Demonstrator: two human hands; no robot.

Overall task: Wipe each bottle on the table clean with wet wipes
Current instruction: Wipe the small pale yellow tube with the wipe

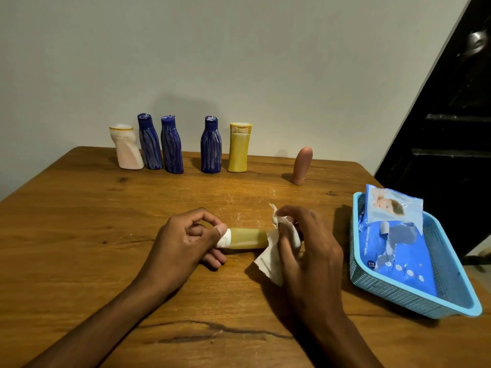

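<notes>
Head view shows a small olive-green bottle [245, 238] held lying sideways just above the wooden table [79, 221], near its front middle, with the left hand [183, 243] pinching its white cap [224, 239] between thumb and curled fingers while the right hand [305, 248] grasps a white wet wipe [273, 251] wrapped round the bottle's far end. Whether the bottle's underside touches the table I cannot tell, since the hands and wipe hide it. One risk is that the left hand holds only the cap: a firm rub or twist from the right hand could, I judge, loosen or pop that cap and spill what is inside, or pull the body out of the pinch so it drops and rolls. A wet, slick surface would make such a slip more likely. The wipe's loose corner hangs down to the table, so it may drag up the pale dust smeared on the wood there and carry it back onto the bottle. Along the back edge stand a pale pink bottle [127, 148], three blue bottles [171, 146] streaked with white, a yellow bottle [239, 148] and, apart to the right, a slim pink bottle [301, 166]; those streaks suggest most remain uncleaned. The wet wipes pack [396, 245] lies in a blue basket [451, 293] just beside the right hand, where a wide elbow swing could nudge it toward the table edge.
</notes>
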